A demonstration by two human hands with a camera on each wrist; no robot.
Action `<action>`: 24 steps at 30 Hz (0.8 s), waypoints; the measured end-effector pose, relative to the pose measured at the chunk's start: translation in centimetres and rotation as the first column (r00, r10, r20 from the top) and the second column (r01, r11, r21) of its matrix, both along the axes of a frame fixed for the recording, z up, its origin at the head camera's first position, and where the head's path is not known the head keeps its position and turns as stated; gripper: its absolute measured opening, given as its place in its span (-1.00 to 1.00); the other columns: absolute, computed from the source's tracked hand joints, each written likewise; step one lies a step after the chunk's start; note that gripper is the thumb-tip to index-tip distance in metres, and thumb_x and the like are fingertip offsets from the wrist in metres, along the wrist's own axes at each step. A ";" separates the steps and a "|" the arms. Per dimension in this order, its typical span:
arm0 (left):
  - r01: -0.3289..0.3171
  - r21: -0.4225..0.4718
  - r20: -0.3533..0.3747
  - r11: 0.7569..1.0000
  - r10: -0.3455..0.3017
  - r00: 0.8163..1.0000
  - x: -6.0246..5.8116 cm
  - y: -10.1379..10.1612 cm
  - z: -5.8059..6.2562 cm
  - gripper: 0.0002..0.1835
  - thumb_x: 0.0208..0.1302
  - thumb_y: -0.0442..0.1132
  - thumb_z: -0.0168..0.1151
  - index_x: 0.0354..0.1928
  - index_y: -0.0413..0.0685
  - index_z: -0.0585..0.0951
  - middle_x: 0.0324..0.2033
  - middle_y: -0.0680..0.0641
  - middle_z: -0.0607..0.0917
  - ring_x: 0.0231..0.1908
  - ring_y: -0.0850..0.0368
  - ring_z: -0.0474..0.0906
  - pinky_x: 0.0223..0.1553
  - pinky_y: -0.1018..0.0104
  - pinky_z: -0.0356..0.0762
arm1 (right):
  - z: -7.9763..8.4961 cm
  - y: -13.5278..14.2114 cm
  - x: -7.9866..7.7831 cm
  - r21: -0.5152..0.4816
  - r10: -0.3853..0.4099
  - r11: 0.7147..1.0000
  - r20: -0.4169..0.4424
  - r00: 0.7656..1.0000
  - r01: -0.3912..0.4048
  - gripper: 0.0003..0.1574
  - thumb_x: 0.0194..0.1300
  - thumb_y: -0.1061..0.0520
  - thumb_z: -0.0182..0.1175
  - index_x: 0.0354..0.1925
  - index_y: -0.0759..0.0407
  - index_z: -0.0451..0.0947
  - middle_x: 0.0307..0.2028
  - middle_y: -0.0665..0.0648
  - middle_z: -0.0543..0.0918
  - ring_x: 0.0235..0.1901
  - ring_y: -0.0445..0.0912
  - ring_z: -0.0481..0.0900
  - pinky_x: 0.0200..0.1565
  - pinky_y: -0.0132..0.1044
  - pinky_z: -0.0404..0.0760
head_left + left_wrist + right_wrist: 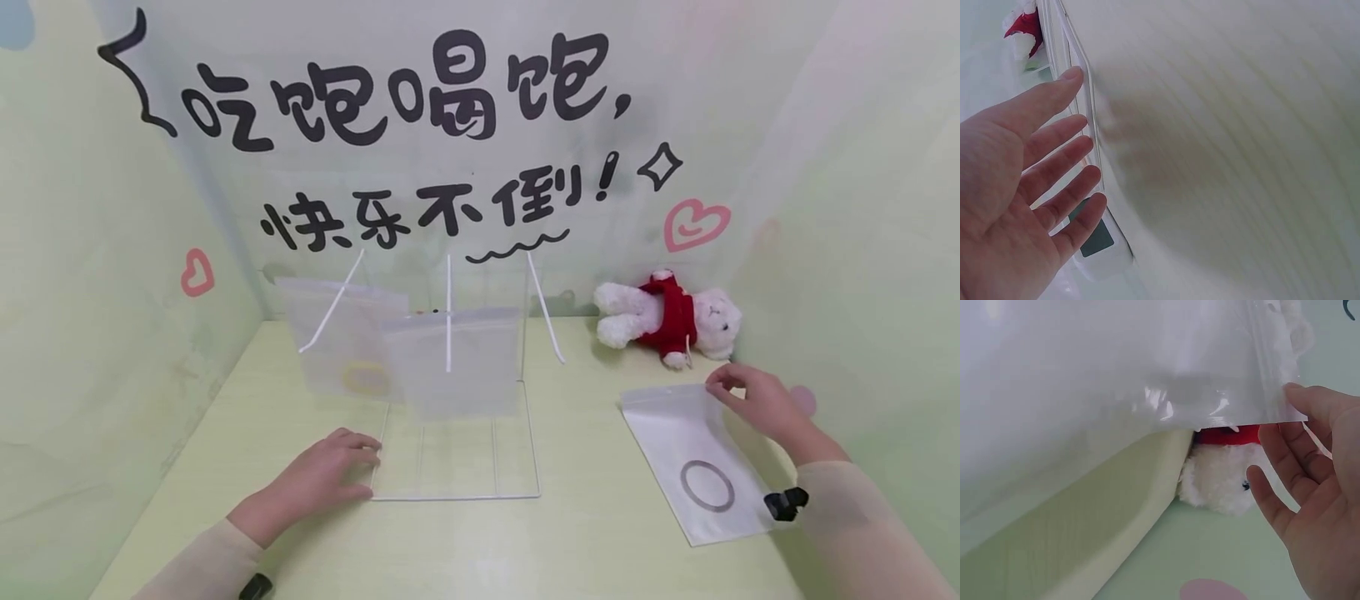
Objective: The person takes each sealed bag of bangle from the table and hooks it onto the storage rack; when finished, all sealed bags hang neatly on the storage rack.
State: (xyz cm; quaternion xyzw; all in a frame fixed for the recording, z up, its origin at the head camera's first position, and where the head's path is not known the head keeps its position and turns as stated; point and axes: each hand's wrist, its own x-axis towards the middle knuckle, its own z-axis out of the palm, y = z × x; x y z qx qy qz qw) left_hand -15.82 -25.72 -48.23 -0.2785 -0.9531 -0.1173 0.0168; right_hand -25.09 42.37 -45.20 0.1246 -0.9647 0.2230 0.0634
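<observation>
My right hand [772, 412] pinches the top right corner of a translucent white zip bag [667, 442] between thumb and fingers, over the table's right side. A grey ring [707, 486] shows in the bag's lower part. In the right wrist view the zip strip [1266, 356] runs beside the thumb. My left hand [318, 475], fingers extended, has its fingertips at the left side of a white wire rack's base [457, 498]. Two pale zip bags hang at the rack: one at the left hook [322, 321], one at the middle hook [448, 342]. The right hook [547, 317] stands bare.
A white plush toy in red clothing [667, 317] lies on its side at the table's back right. Printed fabric with black lettering [420, 92] encloses the back and sides. The pale wooden table [480, 550] extends in front of the rack.
</observation>
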 end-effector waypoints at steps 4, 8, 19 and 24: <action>-0.004 0.000 0.002 1.000 0.004 1.000 -0.1 0.0 0.1 -0.57 0.04 -0.07 0.59 -0.01 0.04 0.76 0.18 -0.02 0.70 0.17 -0.09 0.58 0.19 -0.13 0.65 | 1.4 -1.2 1.2 -0.037 -0.002 0.999 -0.038 0.999 0.001 -0.87 0.41 0.12 0.33 -0.11 0.12 0.66 -0.25 0.08 0.72 -0.08 -0.03 0.66 -0.09 -0.07 0.74; -0.004 -0.003 0.010 1.000 0.004 1.000 -0.1 0.0 0.0 -0.57 0.04 -0.06 0.60 -0.01 0.04 0.76 0.18 -0.01 0.70 0.17 -0.09 0.58 0.18 -0.12 0.66 | 2.4 -2.1 2.1 -0.053 0.019 0.998 -0.118 0.993 -0.025 -0.91 0.38 0.15 0.36 -0.14 0.04 0.67 -0.29 -0.01 0.70 -0.20 -0.52 0.45 -0.25 -0.53 0.54; -0.004 -0.009 0.008 1.000 0.004 1.000 0.0 0.0 0.0 -0.57 0.03 -0.06 0.60 -0.02 0.05 0.76 0.17 -0.02 0.70 0.15 -0.08 0.58 0.16 -0.12 0.67 | 4.7 -4.9 3.3 -0.078 0.127 0.984 -0.314 0.941 -0.159 -0.69 0.21 0.34 0.44 -0.17 -0.02 0.65 -0.33 -0.11 0.63 -0.30 -0.43 0.42 -0.34 -0.60 0.41; -0.007 -0.004 0.009 1.000 0.007 1.000 -0.1 0.0 0.0 -0.57 0.05 -0.07 0.59 -0.01 0.03 0.76 0.17 -0.03 0.70 0.16 -0.08 0.58 0.18 -0.13 0.66 | 5.8 -6.2 3.8 -0.081 0.153 0.977 -0.377 0.913 -0.197 -0.60 0.08 0.43 0.48 -0.21 0.02 0.66 -0.35 -0.14 0.62 -0.29 -0.45 0.43 -0.23 -0.70 0.43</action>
